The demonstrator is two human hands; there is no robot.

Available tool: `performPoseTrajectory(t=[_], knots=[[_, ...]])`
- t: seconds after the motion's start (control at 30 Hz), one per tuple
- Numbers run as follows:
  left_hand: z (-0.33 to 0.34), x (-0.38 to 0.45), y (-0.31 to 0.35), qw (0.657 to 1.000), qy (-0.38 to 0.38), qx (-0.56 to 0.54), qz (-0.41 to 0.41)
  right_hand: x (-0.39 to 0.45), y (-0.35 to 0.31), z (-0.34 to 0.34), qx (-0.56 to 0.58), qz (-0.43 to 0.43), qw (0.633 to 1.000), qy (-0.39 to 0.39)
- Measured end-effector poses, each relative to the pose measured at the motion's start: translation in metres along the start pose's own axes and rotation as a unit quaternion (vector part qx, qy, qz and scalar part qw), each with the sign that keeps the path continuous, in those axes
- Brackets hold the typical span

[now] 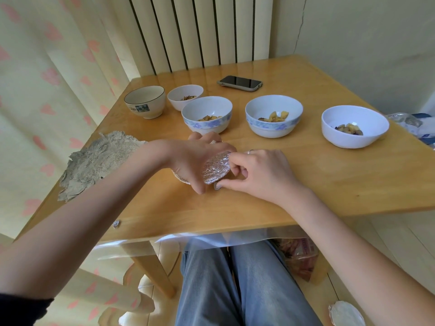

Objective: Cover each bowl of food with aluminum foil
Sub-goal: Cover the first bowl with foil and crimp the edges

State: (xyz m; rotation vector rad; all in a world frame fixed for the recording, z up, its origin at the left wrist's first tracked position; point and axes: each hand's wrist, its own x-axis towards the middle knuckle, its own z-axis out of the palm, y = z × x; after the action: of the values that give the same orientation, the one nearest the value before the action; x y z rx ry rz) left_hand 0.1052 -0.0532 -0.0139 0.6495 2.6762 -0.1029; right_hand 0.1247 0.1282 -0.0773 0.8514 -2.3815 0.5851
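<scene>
My left hand (188, 158) cups over the foil-covered bowl (215, 170) at table centre, fingers curled round it; my right hand (261, 172), at three o'clock, pinches the foil rim.

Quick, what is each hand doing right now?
Left hand: curled round the foil-covered bowl, holding it.
Right hand: fingers pinching the foil at the bowl's edge.
</scene>
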Motion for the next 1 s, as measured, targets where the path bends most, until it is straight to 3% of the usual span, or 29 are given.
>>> performPoseTrajectory(t=[0.23, 0.33, 0.67, 0.83, 1.0], knots=[[-0.002, -0.001, 0.003, 1.0, -0.008, 0.011, -0.007, 0.001, 0.0, 0.025, -0.066, -0.11, 0.987, 0.101], [-0.002, -0.001, 0.003, 1.0, -0.007, 0.013, -0.008, -0.001, 0.002, 0.024, -0.086, -0.142, 0.982, 0.092], [-0.001, -0.001, 0.004, 0.999, -0.018, 0.026, -0.015, -0.001, -0.009, 0.02, -0.005, -0.066, 0.996, 0.065], [-0.002, 0.0, 0.004, 0.999, -0.021, 0.029, -0.018, 0.001, -0.014, 0.027, -0.084, -0.126, 0.983, 0.106], [-0.002, 0.0, 0.004, 0.999, -0.018, 0.023, -0.015, -0.007, -0.002, 0.015, -0.027, -0.132, 0.99, 0.04]])
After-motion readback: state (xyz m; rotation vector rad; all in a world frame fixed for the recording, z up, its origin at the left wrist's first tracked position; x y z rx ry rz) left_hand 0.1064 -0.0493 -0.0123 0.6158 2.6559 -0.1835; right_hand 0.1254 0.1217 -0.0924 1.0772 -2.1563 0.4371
